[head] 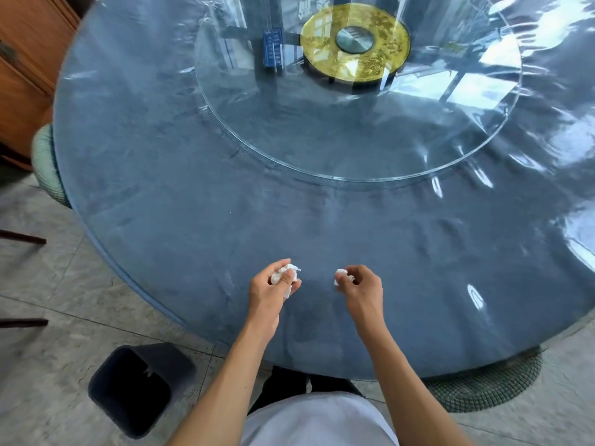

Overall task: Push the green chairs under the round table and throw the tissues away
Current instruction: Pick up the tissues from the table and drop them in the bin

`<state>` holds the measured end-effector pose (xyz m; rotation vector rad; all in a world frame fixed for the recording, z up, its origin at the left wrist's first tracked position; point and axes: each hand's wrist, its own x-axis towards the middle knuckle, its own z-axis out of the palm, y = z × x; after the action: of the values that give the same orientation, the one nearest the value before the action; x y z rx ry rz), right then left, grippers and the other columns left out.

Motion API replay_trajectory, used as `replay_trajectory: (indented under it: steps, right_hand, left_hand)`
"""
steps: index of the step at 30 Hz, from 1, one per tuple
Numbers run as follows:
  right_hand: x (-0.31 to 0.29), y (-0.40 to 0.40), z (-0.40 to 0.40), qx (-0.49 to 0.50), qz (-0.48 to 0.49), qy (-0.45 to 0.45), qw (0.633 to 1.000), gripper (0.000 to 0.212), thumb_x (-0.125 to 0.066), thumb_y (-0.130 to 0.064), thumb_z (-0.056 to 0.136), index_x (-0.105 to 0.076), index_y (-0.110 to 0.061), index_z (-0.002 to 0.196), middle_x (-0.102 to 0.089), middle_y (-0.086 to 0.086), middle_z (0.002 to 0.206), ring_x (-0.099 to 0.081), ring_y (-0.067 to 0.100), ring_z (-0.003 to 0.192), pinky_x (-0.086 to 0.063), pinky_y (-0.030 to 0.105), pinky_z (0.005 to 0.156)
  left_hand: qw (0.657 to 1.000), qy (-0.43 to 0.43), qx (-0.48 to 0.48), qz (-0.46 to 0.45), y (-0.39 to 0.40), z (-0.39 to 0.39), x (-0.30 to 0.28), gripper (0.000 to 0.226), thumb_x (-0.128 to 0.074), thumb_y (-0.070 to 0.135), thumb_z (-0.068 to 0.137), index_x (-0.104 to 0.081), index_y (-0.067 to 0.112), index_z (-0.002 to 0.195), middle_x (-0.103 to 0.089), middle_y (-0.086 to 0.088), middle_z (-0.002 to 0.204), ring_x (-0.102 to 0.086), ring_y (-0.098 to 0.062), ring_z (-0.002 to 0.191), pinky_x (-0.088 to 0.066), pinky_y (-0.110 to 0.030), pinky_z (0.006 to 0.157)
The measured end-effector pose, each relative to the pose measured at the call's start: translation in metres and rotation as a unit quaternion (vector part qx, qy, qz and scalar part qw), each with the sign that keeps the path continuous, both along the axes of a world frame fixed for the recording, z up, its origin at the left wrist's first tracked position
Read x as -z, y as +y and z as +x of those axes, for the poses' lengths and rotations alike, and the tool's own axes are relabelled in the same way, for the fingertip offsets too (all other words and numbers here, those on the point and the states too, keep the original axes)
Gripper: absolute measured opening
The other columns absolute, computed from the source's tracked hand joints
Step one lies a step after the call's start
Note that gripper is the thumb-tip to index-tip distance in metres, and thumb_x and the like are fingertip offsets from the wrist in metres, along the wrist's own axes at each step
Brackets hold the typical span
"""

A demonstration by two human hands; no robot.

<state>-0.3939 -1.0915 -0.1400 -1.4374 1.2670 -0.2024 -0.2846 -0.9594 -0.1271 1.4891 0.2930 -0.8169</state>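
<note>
Both hands hold crumpled tissues over the round desk's near edge.
Left hand [272,289] grips one tissue [285,273]; right hand [362,289] pinches a smaller tissue [342,274] above the desk [161,204]. Green chairs [489,386] sit tucked at the rim; a dark bin [135,389] stands on the floor, left.

table [193,220]: dull blue cloth under a clear, glossy cover
turntable [354,162]: clear glass
disc [355,43]: gold, faint ornament, grey round centre
card [272,48]: blue with pale writing
tissues [285,273]: white, one crumpled wad in each hand
chairs [489,387]: muted green, fine woven check
bin [141,387]: dark grey, black inside
floor [48,365]: grey mottled tiles
cabinet [25,75]: reddish-brown wood
shirt [322,420]: white
</note>
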Motion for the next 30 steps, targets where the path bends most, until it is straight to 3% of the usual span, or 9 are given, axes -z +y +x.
replay_trajectory:
  steps: [3, 5, 8, 11, 14, 21, 30]
  right_hand:
    - [-0.006, -0.003, 0.01, 0.004, 0.031, -0.048, 0.998, 0.007, -0.068, -0.018, 0.091, -0.072, -0.019, 0.086, -0.072, 0.003, 0.073, -0.073, 0.023, 0.077, -0.06, 0.047, 0.086]
    - [-0.012, -0.004, 0.019, 0.005, 0.052, -0.083, 0.995, 0.01, -0.069, -0.013, 0.092, -0.074, -0.021, 0.087, -0.071, -0.004, 0.069, -0.071, 0.017, 0.075, -0.058, 0.052, 0.091]
    - [-0.026, -0.005, 0.034, 0.009, 0.067, -0.125, 0.99, 0.013, -0.071, -0.009, 0.092, -0.074, -0.021, 0.089, -0.072, 0.0, 0.074, -0.074, 0.024, 0.082, -0.059, 0.048, 0.09]
    - [-0.043, -0.007, 0.05, 0.015, 0.098, -0.179, 0.979, 0.006, -0.068, -0.002, 0.093, -0.072, -0.006, 0.094, -0.072, 0.016, 0.084, -0.075, 0.033, 0.089, -0.062, 0.038, 0.085]
    - [-0.057, -0.008, 0.062, 0.0, 0.094, -0.218, 0.972, 0.005, -0.067, -0.001, 0.093, -0.07, 0.002, 0.095, -0.071, 0.02, 0.084, -0.075, 0.031, 0.088, -0.062, 0.033, 0.082]
    - [-0.065, -0.01, 0.081, -0.034, 0.112, -0.25, 0.961, 0.012, -0.069, -0.003, 0.092, -0.073, -0.004, 0.103, -0.075, 0.009, 0.085, -0.072, 0.021, 0.084, -0.059, 0.039, 0.09]
    - [-0.059, 0.01, 0.092, -0.117, 0.13, -0.238, 0.955, 0.009, -0.072, -0.008, 0.092, -0.074, -0.01, 0.101, -0.076, 0.008, 0.086, -0.074, 0.03, 0.092, -0.057, 0.048, 0.095]
  left_hand:
    - [1.0, -0.007, -0.026, -0.004, -0.001, 0.008, -0.008, 0.023, -0.068, 0.007, 0.093, -0.069, 0.006, 0.116, -0.069, -0.015, 0.109, -0.07, -0.02, 0.091, -0.058, -0.022, 0.074]
    - [0.999, -0.02, -0.041, -0.008, -0.002, 0.014, -0.014, 0.027, -0.069, 0.007, 0.092, -0.068, 0.004, 0.119, -0.071, -0.013, 0.107, -0.071, -0.017, 0.087, -0.058, -0.023, 0.074]
    - [0.996, -0.043, -0.072, -0.016, -0.005, 0.022, -0.026, 0.028, -0.069, 0.006, 0.092, -0.068, 0.004, 0.12, -0.072, -0.007, 0.1, -0.072, -0.011, 0.079, -0.059, -0.023, 0.074]
    - [0.992, -0.065, -0.108, -0.025, -0.009, 0.028, -0.037, 0.029, -0.07, 0.005, 0.091, -0.068, 0.004, 0.12, -0.072, -0.005, 0.098, -0.072, -0.011, 0.078, -0.058, -0.022, 0.073]
    - [0.987, -0.087, -0.129, -0.04, -0.012, 0.033, -0.049, 0.03, -0.071, 0.008, 0.091, -0.068, 0.007, 0.121, -0.073, -0.004, 0.099, -0.072, -0.012, 0.079, -0.059, -0.023, 0.075]
    - [0.977, -0.112, -0.177, -0.033, -0.01, 0.034, -0.061, 0.029, -0.072, 0.008, 0.09, -0.07, 0.008, 0.119, -0.073, -0.006, 0.104, -0.073, -0.016, 0.083, -0.059, -0.023, 0.075]
    - [0.96, -0.114, -0.256, -0.002, 0.021, 0.016, -0.058, 0.029, -0.071, 0.007, 0.091, -0.069, 0.009, 0.12, -0.074, -0.004, 0.102, -0.074, -0.011, 0.083, -0.059, -0.025, 0.08]
